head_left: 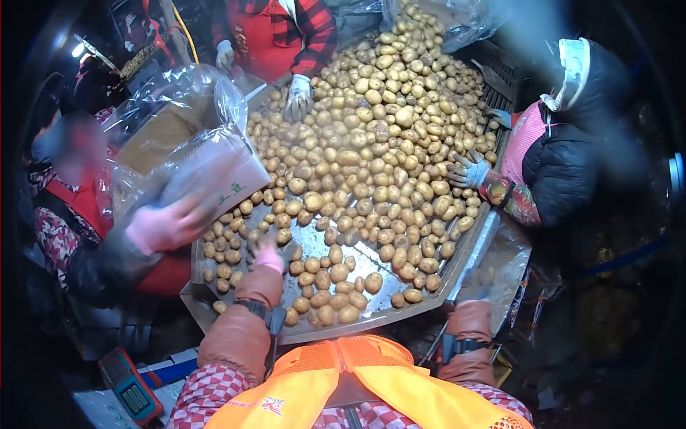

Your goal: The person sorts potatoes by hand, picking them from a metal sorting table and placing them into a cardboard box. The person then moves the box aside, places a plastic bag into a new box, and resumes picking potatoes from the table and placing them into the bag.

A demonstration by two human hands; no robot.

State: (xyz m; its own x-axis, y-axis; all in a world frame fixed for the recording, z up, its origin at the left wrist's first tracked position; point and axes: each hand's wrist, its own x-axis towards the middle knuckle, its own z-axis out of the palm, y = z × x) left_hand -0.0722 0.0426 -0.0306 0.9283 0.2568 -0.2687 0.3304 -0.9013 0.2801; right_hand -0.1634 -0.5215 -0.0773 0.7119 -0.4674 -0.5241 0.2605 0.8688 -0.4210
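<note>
Many potatoes [371, 157] lie heaped on a metal sorting table [307, 243], with a loose group near its front edge. My left hand [270, 254], in a pink and grey glove, reaches over the potatoes at the table's left front. Its fingers look spread, though a little blurred, and I see nothing held in them. Beyond the right front rim is my right hand [477, 282], beside clear plastic sheeting [511, 261]. Motion smears its fingers, so its grip is hidden.
At left, a person in pink gloves handles a plastic-lined carton [214, 171]. Another person's gloved hand [299, 98] touches the pile at the back; a third person's hand [468, 170] rests on its right. A device with a display [131, 386] lies low at left.
</note>
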